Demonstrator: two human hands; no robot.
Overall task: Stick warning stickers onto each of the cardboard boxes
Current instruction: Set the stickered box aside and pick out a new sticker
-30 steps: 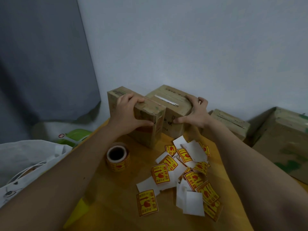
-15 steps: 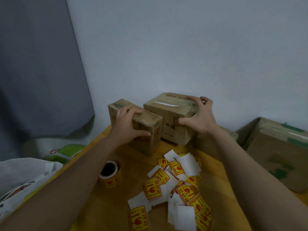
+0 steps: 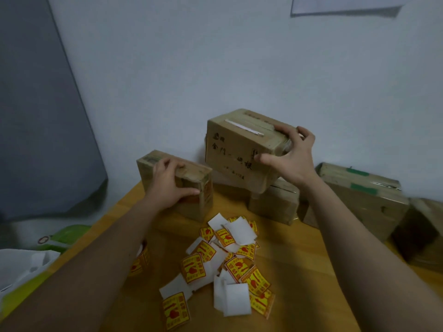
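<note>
The right hand (image 3: 291, 161) is gripping a cardboard box with handwriting (image 3: 236, 149) at 12 o'clock, thumb on its front face and fingers curled over its top right edge, holding it tilted and clear of the wooden bench (image 3: 299, 267), above a low box (image 3: 273, 202) lying just beneath it. The left hand (image 3: 169, 185) is gripping a narrow upright box (image 3: 203, 188) at 11 o'clock, fingers over the top, thumb against the near side; a red-and-yellow sticker is showing on this box's right face. A loose heap of warning stickers (image 3: 225, 262) is lying at 6 o'clock between the forearms, square yellow labels with red print mixed with plain white backing squares, some curling. A sticker roll (image 3: 141, 259) is sitting at 8 o'clock, partly hidden behind the left forearm. Larger taped boxes (image 3: 359, 200), one bearing green tape strips, are crowding the bench at 3 o'clock against the pale wall. A green-and-white bag (image 3: 57, 238) and crumpled white plastic (image 3: 26, 264) are lying at 9 o'clock off the bench edge.
</note>
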